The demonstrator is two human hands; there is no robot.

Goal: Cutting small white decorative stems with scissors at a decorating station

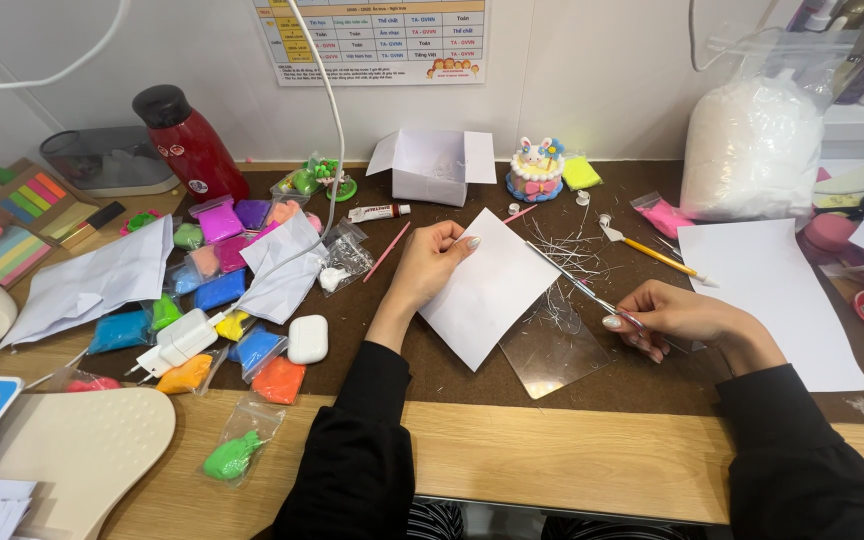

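My left hand (430, 262) pinches the upper left edge of a white paper sheet (487, 295) and holds it tilted over the brown mat. My right hand (674, 317) grips small scissors (580, 285), whose thin blades reach up and left to the sheet's right edge. A clear plastic sheet (552, 350) lies flat beneath, between the two hands. Thin paper slivers (567, 250) are scattered on the mat behind the blades.
Bags of coloured clay (222, 290) crowd the left, with a white charger (182, 340) and white earbud case (307, 338). A red bottle (187, 140), small white box (437, 165), clay cake (535, 170), large white bag (752, 150), second paper (777, 295) and brush (652, 250) surround the mat.
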